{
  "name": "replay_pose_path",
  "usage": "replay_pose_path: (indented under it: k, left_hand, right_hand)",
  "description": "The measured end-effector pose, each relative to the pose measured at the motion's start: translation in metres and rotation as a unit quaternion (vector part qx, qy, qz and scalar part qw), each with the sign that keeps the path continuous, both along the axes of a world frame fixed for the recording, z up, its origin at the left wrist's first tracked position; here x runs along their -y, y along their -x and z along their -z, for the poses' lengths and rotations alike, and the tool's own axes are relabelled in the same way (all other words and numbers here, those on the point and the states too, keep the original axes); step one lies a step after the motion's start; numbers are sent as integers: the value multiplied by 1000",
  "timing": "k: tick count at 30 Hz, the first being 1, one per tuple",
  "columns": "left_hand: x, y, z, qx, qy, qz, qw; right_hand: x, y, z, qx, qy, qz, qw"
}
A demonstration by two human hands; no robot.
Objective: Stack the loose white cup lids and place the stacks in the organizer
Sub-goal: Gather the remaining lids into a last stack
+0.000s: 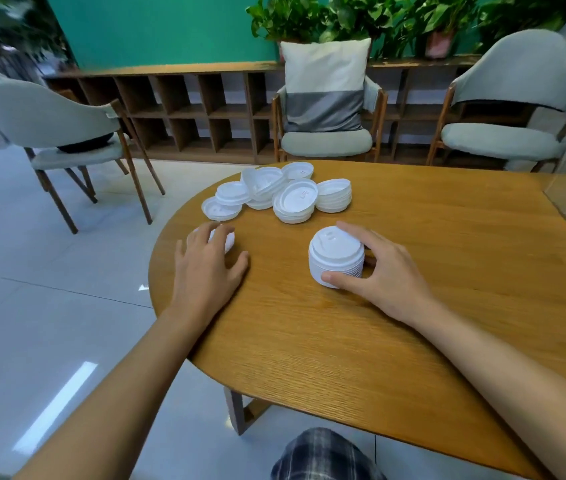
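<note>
Both forearms are extended forward, the left hand (209,261) is laid palm-down with fingers spread, and the right hand (383,271) is curled round a lid stack (333,252).

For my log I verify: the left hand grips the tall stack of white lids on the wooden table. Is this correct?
No: the right hand grips the tall stack of white lids on the wooden table, as the head view shows. The left hand rests on another lid.

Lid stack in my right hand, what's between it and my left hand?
Nothing: the head view shows bare tabletop between the left hand and the lid stack.
</note>
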State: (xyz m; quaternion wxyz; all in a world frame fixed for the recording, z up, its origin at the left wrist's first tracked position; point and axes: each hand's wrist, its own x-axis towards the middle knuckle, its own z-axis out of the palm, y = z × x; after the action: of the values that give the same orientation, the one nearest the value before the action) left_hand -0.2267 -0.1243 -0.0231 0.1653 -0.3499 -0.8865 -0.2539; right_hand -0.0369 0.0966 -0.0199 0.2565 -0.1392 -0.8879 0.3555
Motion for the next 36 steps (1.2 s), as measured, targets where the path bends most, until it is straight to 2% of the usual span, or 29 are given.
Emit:
replay_pose_path:
  k: [5,13,17,22,25,29,30,33,36]
  left_hand:
    - [-4,2,2,6,-22,31,999]
    - [-33,-21,-1,3,-39,181,983]
    - [-58,-40,-12,31,-107,220,969]
    - [-95,-61,-31,211,-208,227,928]
    - [-117,-64,-36,302,-283,212,885]
    - [-142,-60,-34,418,-297,236,826]
    - [-146,-61,-32,420,-284,245,826]
    - [-156,-65,-25,370,-251,257,857]
    - [-163,-67,-19,344,-275,258,860]
  right_hand:
    - [1,2,-1,-3,-1,-4,1000]
    - [-22,-18,-1,3,-18,-2,1000]
    - [-40,-37,-3,8,-23,14,1000]
    - [-57,-51,0,-5,-12,25,1000]
    - [-60,-52,3,-7,-4,28,1000]
    - [-60,-50,2,-18,-7,29,999]
    - [-60,-49,3,-21,-7,27,999]
    - [-62,-48,4,-19,-5,27,999]
    - [-61,-48,2,-8,11,26,1000]
